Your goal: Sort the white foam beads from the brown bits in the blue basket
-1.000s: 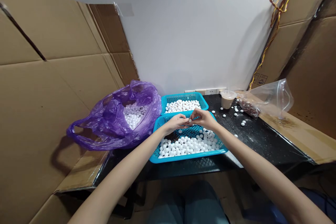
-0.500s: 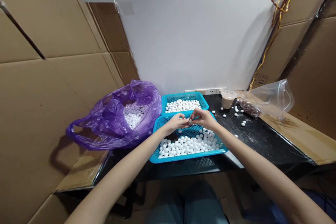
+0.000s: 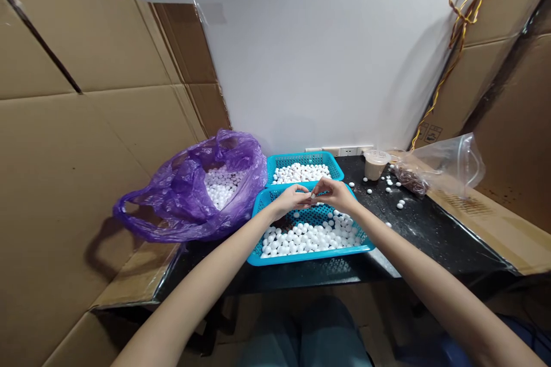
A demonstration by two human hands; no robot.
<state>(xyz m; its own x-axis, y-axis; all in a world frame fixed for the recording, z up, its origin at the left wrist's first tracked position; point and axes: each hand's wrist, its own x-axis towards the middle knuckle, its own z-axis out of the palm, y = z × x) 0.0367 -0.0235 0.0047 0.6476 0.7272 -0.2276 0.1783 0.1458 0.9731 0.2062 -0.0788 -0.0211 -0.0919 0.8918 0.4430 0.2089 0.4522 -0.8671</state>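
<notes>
Above the near blue plastic mesh basket, my left hand and my right hand meet fingertip to fingertip. Between their fingers they pinch a small white foam ball. Many similar white balls lie below the hands in the near basket. A second blue mesh basket stands behind it, holding more white balls. A purple plastic bag to the left lies open around another heap of white balls.
Both baskets stand on a black table scattered with loose white balls. A plastic cup and a clear zip bag stand at the back right. Cardboard sheets line the left and right, and a yellow-brown wire hangs at upper right.
My hands stay together on the small ball, with little visible movement. The whole scene sits slightly further right and lower in the view as my head shifts.
</notes>
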